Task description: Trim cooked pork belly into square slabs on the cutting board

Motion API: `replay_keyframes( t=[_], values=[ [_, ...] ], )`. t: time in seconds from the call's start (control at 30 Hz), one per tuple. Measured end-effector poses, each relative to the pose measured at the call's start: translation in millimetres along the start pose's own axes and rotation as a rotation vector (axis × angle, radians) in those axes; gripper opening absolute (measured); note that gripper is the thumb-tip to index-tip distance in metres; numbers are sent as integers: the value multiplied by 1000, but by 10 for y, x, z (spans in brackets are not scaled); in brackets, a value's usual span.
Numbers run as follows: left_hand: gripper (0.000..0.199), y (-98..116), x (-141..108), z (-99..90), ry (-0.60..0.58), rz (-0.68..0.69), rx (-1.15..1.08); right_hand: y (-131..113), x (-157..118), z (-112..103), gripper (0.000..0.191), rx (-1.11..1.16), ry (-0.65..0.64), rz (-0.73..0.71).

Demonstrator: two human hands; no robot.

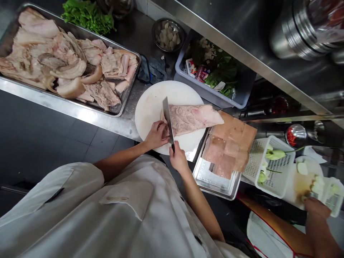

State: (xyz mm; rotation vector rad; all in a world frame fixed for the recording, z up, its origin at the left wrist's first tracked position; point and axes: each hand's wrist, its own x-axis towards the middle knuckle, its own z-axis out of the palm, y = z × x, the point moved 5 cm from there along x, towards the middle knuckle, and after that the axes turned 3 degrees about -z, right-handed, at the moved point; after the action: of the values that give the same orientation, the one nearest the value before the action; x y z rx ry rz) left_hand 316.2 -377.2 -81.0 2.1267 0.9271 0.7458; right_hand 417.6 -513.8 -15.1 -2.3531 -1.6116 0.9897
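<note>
A slab of cooked pork (pixel 192 118) lies on a round white cutting board (pixel 150 104). My right hand (pixel 177 159) grips the handle of a cleaver (pixel 167 116), whose blade stands on edge across the slab's left end. My left hand (pixel 157 134) rests curled on that end of the meat, just left of the blade, holding it down.
A large steel tray (pixel 118 107) of pork pieces sits at left. A smaller tray (pixel 212 181) with cut slabs is at right. A grey bin (pixel 188 77), a metal bowl (pixel 168 34) and lettuce (pixel 87 14) stand behind. Another person's hand (pixel 317 208) works by a white basket (pixel 274 172).
</note>
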Motion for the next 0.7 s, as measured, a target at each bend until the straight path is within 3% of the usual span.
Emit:
replay_keyframes(
  t=[0.07,0.17,0.27,0.4,0.53,0.7],
  values=[
    [78,15,-39,19,5,-41,-9,-157,302,-52,45,-31,-1,-41],
    [86,-51,-99,-54,67,-132,-76,-329,396,-41,41,-52,-34,-61],
    [81,-175,-167,-243,121,-151,-116,-476,336,54,36,-36,-63,-69],
    [72,-327,-217,-469,183,-214,-72,-634,470,108,31,39,-75,-141],
    [71,-338,-158,-466,187,-274,-12,-406,483,21,28,300,-42,-141],
    [59,-334,-122,-416,222,-322,-46,83,192,169,45,860,-246,56]
  ],
)
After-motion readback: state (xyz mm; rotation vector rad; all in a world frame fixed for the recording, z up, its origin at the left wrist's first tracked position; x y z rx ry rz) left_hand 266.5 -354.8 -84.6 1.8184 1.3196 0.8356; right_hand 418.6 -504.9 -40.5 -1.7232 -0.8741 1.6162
